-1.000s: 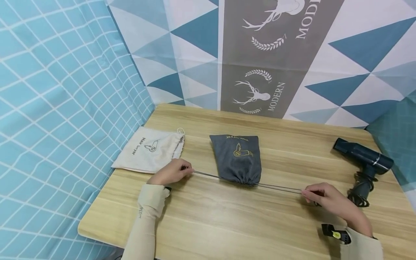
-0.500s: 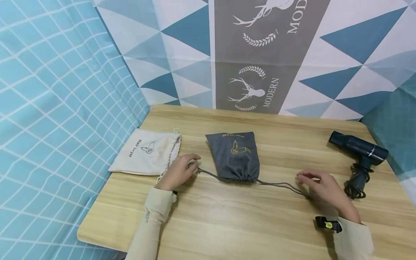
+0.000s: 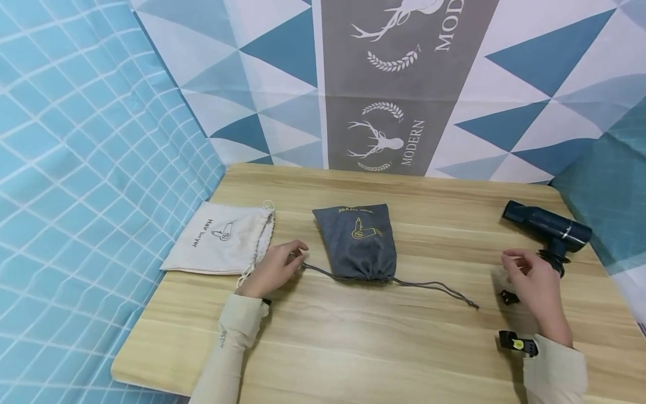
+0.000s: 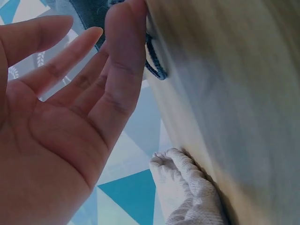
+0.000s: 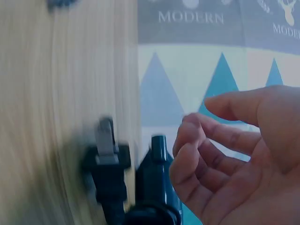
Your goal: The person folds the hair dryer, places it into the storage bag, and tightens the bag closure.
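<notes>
A dark grey drawstring bag [image 3: 359, 241] lies mid-table with its mouth gathered and its cords slack to both sides. Beside the left cord's end is my left hand [image 3: 275, 269]; in the left wrist view its fingers are spread near a cord loop [image 4: 155, 65] with nothing gripped. My right hand [image 3: 537, 289] is over the table at the right, fingers loosely bent, holding nothing. It covers part of a dark hair dryer [image 3: 547, 224]. In the right wrist view, the dryer's plug [image 5: 108, 159] stands near the fingers, with the dryer body [image 5: 159, 183] behind it.
A white drawstring bag [image 3: 217, 238] printed "Hair Dryer" lies flat on the left, close to my left hand. Blue checked cloth [image 3: 101, 168] hangs along the left side of the wooden table [image 3: 343, 348]. A patterned cloth [image 3: 287, 78] covers the back wall.
Both hands have let go of the grey bag's cords, which have gone from taut to slack. My right hand has moved right towards the hair dryer; my left stays by its cord.
</notes>
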The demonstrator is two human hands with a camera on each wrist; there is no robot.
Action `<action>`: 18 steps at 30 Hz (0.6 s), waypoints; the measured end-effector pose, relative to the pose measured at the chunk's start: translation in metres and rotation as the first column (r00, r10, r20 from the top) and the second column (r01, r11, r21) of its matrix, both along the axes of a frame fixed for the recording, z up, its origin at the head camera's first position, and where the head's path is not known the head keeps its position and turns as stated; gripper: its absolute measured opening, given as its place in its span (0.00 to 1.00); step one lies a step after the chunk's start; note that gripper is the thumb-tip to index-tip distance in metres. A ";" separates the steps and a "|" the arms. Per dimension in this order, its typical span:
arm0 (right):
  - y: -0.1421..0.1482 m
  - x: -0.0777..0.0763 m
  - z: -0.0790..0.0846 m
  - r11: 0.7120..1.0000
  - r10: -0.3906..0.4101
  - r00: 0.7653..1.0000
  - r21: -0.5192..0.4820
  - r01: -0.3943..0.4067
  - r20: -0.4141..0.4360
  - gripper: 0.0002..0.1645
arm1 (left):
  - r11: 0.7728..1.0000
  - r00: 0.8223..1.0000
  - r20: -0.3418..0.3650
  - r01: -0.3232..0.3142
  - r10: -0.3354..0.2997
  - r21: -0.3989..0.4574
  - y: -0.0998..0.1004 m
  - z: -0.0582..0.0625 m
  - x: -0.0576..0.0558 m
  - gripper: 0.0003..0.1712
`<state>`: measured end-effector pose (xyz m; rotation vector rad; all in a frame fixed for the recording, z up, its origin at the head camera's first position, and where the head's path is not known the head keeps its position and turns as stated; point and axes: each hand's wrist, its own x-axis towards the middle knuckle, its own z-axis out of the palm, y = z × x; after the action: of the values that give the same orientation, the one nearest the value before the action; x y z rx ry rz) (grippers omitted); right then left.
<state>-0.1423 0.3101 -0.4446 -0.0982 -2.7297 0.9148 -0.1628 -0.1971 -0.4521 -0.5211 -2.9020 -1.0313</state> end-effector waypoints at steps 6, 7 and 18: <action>0.017 0.003 0.004 0.995 -0.105 0.994 -0.008 0.104 -0.030 0.23 | 0.998 0.999 0.027 0.025 -0.027 0.050 0.002 0.010 0.001 0.10; 0.019 0.003 0.005 0.992 -0.128 0.991 -0.012 0.127 -0.036 0.23 | 0.998 0.999 0.013 0.034 -0.035 0.051 0.003 0.013 0.001 0.09; 0.046 -0.003 0.001 0.893 -0.436 0.896 -0.081 0.442 0.088 0.29 | 0.978 0.969 -0.138 0.202 -0.207 -0.049 0.041 0.070 0.005 0.03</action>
<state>-0.1449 0.3564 -0.4433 -0.7472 -2.5502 0.9188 -0.1582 -0.1559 -0.3819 -0.8739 -2.7897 -0.9216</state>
